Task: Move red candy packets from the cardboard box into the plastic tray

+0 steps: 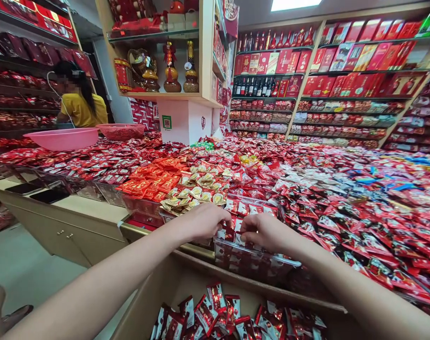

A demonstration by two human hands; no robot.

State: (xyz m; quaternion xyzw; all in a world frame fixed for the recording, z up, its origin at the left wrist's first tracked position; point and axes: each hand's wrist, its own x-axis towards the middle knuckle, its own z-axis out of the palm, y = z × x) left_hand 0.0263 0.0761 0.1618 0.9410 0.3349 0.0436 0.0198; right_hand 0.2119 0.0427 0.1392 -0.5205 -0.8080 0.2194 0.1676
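Observation:
Both hands reach into a clear plastic bin [264,257] holding rows of red-and-white wrapped candies [250,209]. My left hand [210,220] is at the bin's left side, fingers curled down and closed on a wrapped candy, its fingertips partly hidden. Just to its right, my right hand [265,231] has thumb and fingers pinched on another wrapped candy in the front row. Below my forearms stands an open cardboard box [186,267], with loose candies [205,314] in similar red-and-white wrappers lying at its bottom.
Gold-wrapped candies [197,193] and orange-red packets [151,182] lie left of the bin; red packets [342,226] spread right. Beyond are a pink basin [62,138], a display cabinet [179,97] and stocked shelves [271,74]. A person in yellow [82,109] is at far left.

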